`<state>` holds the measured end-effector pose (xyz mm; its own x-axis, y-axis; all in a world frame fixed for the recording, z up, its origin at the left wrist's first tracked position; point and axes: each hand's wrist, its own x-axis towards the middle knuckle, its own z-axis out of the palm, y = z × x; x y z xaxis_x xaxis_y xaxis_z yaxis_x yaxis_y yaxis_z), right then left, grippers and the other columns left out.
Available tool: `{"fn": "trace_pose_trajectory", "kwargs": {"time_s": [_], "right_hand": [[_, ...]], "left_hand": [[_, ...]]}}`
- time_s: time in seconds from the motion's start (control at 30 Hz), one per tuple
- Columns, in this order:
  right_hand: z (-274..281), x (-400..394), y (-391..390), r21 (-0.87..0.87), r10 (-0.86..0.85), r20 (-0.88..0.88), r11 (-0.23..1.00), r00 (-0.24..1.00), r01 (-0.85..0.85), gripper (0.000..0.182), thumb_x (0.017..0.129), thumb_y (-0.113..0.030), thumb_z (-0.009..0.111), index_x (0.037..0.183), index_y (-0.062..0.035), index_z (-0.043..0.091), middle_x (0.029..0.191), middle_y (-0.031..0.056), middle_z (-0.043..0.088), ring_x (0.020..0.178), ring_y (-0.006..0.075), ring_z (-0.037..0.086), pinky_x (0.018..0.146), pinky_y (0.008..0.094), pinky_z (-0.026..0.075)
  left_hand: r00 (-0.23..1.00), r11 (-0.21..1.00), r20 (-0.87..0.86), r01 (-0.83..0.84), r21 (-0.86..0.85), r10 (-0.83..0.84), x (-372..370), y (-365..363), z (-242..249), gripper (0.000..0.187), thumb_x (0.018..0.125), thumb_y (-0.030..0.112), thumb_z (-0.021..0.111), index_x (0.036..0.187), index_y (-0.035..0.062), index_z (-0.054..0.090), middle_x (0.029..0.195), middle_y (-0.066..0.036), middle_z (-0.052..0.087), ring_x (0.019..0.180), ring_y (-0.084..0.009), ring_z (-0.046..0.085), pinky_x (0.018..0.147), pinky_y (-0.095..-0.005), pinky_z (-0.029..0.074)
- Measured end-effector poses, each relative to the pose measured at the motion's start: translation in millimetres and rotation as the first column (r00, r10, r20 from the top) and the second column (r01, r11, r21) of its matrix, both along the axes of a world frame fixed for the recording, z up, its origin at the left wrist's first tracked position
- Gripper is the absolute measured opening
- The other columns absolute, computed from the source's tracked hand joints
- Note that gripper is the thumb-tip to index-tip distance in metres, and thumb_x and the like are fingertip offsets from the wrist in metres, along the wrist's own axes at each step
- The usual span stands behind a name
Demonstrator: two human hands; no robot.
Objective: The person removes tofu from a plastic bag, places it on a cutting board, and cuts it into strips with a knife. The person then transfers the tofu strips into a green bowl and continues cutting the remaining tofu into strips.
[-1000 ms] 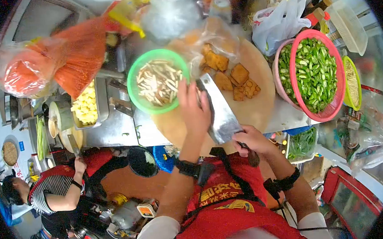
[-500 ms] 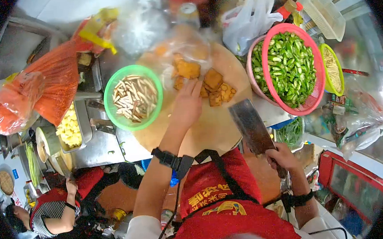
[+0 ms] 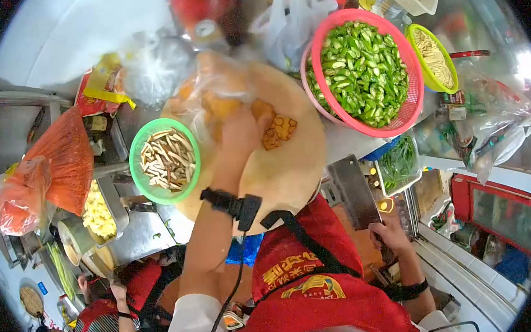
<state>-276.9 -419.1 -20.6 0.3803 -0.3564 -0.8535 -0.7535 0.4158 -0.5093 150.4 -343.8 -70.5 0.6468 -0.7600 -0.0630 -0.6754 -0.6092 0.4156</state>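
Note:
My right hand (image 3: 393, 236) is wrapped round the handle of a cleaver (image 3: 355, 190), whose broad blade points up and away, past the right front edge of the round cutting board (image 3: 279, 180). Over the board, my left hand (image 3: 241, 132) reaches in among orange-brown pieces that look like fried tofu (image 3: 280, 130). Its fingers are blurred and partly hidden there. Just beyond it lies a clear plastic bag (image 3: 218, 76) with more such pieces. Left of the board stands a green basket (image 3: 135, 170) of pale sliced strips.
On the right, a pink basket (image 3: 418, 85) holds cut green peppers, with a yellow-green basket (image 3: 451, 81) behind it. A white plastic bag (image 3: 292, 26) stands at the back. Left are a red mesh bag (image 3: 65, 157) and a metal tray (image 3: 119, 209). Another person (image 3: 107, 328) works at lower left.
My left hand has moved from the loose tofu pieces toward the bag, and fewer pieces show on the board. The cleaver stays in my right hand, further from the board. The view has shifted.

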Motion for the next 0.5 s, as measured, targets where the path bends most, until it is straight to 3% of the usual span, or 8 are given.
{"fn": "trace_pose_trajectory", "kwargs": {"time_s": [0.07, 0.2, 0.27, 0.3, 0.37, 0.4, 0.43, 0.5], "right_hand": [[1.0, 3.5, 1.3, 0.003, 0.003, 0.004, 1.000, 1.000, -0.003, 0.015, 0.088, -0.016, 0.059, 0.090, -0.0016, 0.064, 0.059, 0.0018, 0.054, 0.046, 0.0110, 0.051, 0.042, 0.0278, 0.041], [7.3, 12.0, 3.3, -0.029, 0.027, 0.036, 0.999, 0.999, -0.026, 0.014, 0.090, -0.016, 0.057, 0.091, -0.0030, 0.063, 0.057, 0.0010, 0.053, 0.044, 0.0105, 0.050, 0.041, 0.0268, 0.040], [3.6, 10.0, 2.6, -0.031, 0.046, 0.052, 0.999, 0.998, -0.044, 0.015, 0.090, -0.017, 0.057, 0.093, -0.0035, 0.063, 0.057, 0.0007, 0.053, 0.044, 0.0104, 0.050, 0.041, 0.0269, 0.040], [1.9, 10.6, 0.9, -0.035, 0.063, 0.069, 0.998, 0.996, -0.061, 0.016, 0.091, -0.018, 0.056, 0.094, -0.0040, 0.064, 0.057, 0.0004, 0.053, 0.044, 0.0104, 0.050, 0.041, 0.0270, 0.040], [2.1, 15.2, -1.2, 0.006, 0.066, 0.038, 0.998, 0.997, -0.067, 0.017, 0.091, -0.019, 0.056, 0.096, -0.0045, 0.064, 0.058, 0.0002, 0.054, 0.045, 0.0099, 0.050, 0.042, 0.0268, 0.040], [2.9, 18.2, -2.9, 0.047, 0.064, 0.005, 0.997, 0.998, -0.064, 0.018, 0.091, -0.020, 0.056, 0.098, -0.0049, 0.064, 0.060, -0.0001, 0.055, 0.046, 0.0095, 0.050, 0.042, 0.0265, 0.041], [4.1, 24.0, -3.6, 0.048, 0.083, 0.003, 0.995, 0.997, -0.083, 0.018, 0.091, -0.020, 0.056, 0.098, -0.0049, 0.064, 0.060, -0.0001, 0.055, 0.046, 0.0095, 0.050, 0.042, 0.0265, 0.041], [6.6, 41.9, -2.9, -0.060, 0.164, -0.014, 0.984, 0.986, -0.165, 0.016, 0.089, -0.014, 0.053, 0.077, -0.0033, 0.053, 0.054, 0.0046, 0.052, 0.042, 0.0118, 0.049, 0.040, 0.0268, 0.039]], "left_hand": [[1.000, 0.967, -0.021, 0.016, 0.252, -0.012, -5.6, -17.4, -6.1, 0.052, 0.082, 0.038, 0.067, 0.111, -0.0008, 0.051, 0.102, -0.024, 0.061, 0.094, -0.0384, 0.061, 0.079, -0.0479, 0.050], [0.994, 0.981, 0.094, -0.069, 0.183, 0.052, -16.8, -16.3, -3.7, 0.054, 0.079, 0.038, 0.070, 0.109, -0.0034, 0.050, 0.100, -0.024, 0.061, 0.093, -0.0367, 0.062, 0.080, -0.0475, 0.049], [0.979, 0.979, -0.151, -0.111, 0.169, 0.137, -11.6, -12.0, -11.2, 0.053, 0.078, 0.037, 0.072, 0.107, -0.0011, 0.051, 0.103, -0.023, 0.062, 0.095, -0.0368, 0.061, 0.082, -0.0481, 0.048], [0.978, 0.979, -0.149, -0.120, 0.167, 0.145, -9.6, -8.7, -12.9, 0.053, 0.078, 0.037, 0.072, 0.107, -0.0011, 0.051, 0.103, -0.023, 0.062, 0.095, -0.0368, 0.061, 0.082, -0.0481, 0.048], [0.923, 0.990, -0.377, -0.111, -0.083, 0.072, -7.2, 2.3, -16.9, 0.058, 0.077, 0.022, 0.072, 0.124, -0.0002, 0.046, 0.111, -0.021, 0.058, 0.098, -0.0364, 0.059, 0.086, -0.0425, 0.047], [0.922, 0.989, -0.378, -0.127, -0.082, 0.087, -7.8, 9.3, -18.4, 0.058, 0.077, 0.022, 0.072, 0.124, -0.0002, 0.046, 0.111, -0.021, 0.058, 0.098, -0.0364, 0.059, 0.086, -0.0425, 0.047], [0.914, 0.961, -0.397, -0.181, -0.210, 0.086, -9.8, 17.5, -19.8, 0.055, 0.079, 0.019, 0.070, 0.125, 0.0013, 0.046, 0.112, -0.021, 0.058, 0.099, -0.0360, 0.059, 0.087, -0.0414, 0.047], [0.906, 0.908, -0.410, -0.257, -0.330, 0.107, -16.2, 40.1, -10.6, 0.053, 0.080, 0.016, 0.068, 0.126, 0.0029, 0.046, 0.113, -0.021, 0.057, 0.100, -0.0355, 0.058, 0.089, -0.0402, 0.046]]}}
